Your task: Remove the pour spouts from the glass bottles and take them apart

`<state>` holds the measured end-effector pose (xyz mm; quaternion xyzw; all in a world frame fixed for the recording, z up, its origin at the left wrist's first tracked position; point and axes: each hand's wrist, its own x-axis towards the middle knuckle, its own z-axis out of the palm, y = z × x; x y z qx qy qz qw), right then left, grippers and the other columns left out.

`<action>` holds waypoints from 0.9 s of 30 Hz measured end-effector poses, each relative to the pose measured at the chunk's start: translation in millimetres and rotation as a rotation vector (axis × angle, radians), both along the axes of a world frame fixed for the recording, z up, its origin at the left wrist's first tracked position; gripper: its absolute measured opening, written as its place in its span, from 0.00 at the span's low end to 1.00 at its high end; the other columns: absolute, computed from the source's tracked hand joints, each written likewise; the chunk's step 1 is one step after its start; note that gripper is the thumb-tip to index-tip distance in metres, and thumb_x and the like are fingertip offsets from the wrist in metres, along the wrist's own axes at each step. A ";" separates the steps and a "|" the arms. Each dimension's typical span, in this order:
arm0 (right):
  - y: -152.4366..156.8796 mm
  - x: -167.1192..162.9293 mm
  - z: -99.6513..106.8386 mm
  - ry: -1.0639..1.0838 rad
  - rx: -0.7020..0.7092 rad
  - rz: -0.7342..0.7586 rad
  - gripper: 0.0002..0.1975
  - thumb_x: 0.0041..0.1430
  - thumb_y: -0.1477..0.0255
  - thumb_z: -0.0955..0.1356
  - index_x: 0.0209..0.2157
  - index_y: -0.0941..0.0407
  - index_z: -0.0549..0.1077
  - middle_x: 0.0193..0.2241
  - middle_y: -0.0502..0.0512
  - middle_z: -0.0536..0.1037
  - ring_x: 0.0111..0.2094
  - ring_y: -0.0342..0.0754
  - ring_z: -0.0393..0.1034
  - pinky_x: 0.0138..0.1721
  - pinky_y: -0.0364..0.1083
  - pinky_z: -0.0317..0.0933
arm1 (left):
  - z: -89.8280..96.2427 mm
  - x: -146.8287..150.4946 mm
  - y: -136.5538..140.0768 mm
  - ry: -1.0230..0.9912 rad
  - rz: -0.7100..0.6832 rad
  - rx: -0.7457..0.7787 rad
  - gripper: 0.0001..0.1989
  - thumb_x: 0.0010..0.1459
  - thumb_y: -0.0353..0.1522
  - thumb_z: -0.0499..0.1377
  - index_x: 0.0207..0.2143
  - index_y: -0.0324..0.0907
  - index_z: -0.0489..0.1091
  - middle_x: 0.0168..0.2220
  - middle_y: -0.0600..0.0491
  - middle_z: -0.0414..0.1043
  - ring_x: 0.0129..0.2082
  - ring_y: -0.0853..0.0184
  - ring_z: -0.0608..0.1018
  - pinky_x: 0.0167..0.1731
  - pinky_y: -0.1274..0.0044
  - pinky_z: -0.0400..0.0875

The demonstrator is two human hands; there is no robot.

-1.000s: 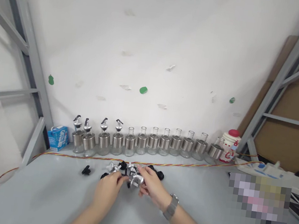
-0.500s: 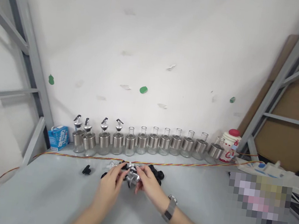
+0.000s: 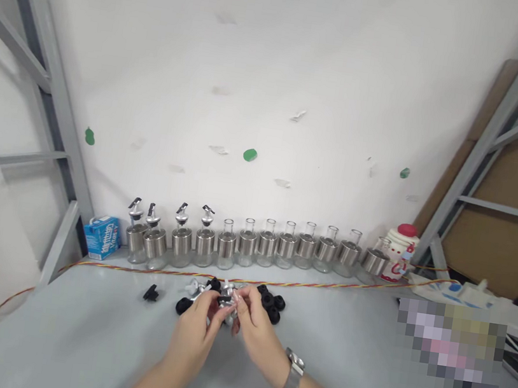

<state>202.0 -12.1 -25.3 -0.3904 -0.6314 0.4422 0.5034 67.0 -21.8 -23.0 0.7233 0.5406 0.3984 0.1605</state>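
My left hand [image 3: 193,334] pinches a small black flap [image 3: 223,299] of a bottle pourer between thumb and fingers. Close beside it, my right hand [image 3: 259,334] has its fingertips pressed together at the same pourer, whose silver part is mostly hidden by the fingers. Behind and under both hands lies a loose pile of silver pourer parts [image 3: 228,287]. Black rubber stoppers [image 3: 273,315] sit to the right of the pile, and another black stopper [image 3: 183,306] rests by the left fingers. A lone black piece [image 3: 151,293] lies farther left on the grey table [image 3: 95,331].
Along the wall stands a row of glass bottles with steel sleeves [image 3: 286,246]; several at the left bear pourers [image 3: 182,212]. A twisted red-yellow wire [image 3: 323,284] crosses in front. A blue carton [image 3: 102,238] stands left, a white-red container [image 3: 400,252] right, near a power strip [image 3: 480,294].
Both hands have drawn closer together over the pile and sit slightly lower. The black flap now shows between the fingertips, and more stoppers on the right are uncovered.
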 end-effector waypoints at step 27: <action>-8.7 -7.2 1.6 0.119 -0.079 -0.147 0.14 0.56 0.58 0.59 0.26 0.54 0.59 0.17 0.44 0.64 0.18 0.40 0.60 0.20 0.39 0.55 | -2.8 4.8 -5.2 0.138 -0.019 0.091 0.11 0.59 0.38 0.45 0.32 0.43 0.62 0.25 0.54 0.68 0.24 0.69 0.71 0.25 0.79 0.64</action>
